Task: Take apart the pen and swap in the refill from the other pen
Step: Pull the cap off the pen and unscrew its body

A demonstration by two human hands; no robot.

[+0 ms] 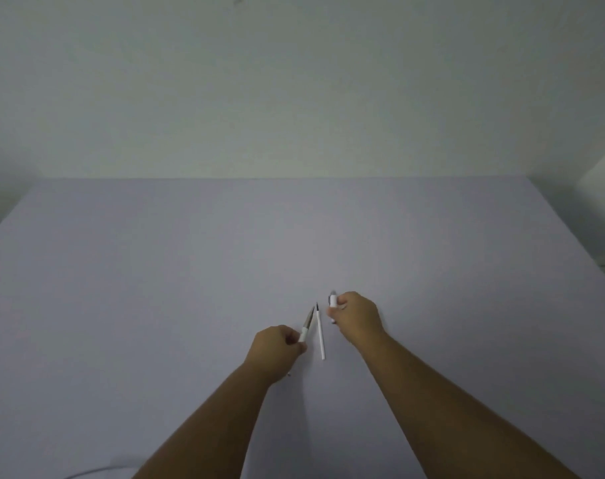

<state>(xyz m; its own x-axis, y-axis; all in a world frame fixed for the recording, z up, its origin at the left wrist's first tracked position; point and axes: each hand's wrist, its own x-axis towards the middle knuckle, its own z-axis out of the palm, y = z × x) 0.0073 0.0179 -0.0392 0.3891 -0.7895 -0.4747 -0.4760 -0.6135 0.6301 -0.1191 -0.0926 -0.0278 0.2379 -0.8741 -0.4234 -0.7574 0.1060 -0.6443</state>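
Observation:
My left hand point(276, 350) is closed around a white pen point(306, 324) whose greyish tip end sticks up and away from my fist. Just right of it a thin white refill point(320, 335) with a dark tip lies on the lavender table point(155, 288), pointing away from me and touching neither hand. My right hand point(358, 314) is closed on a second white pen part point(332, 300); only its top end with a grey cap shows above the fingers, and the rest is hidden in the fist.
The table runs back to a plain pale wall point(294, 81). A thin white cable point(93, 473) curves along the near left edge. The table's right edge point(570, 250) falls off beside a pale object at the far right.

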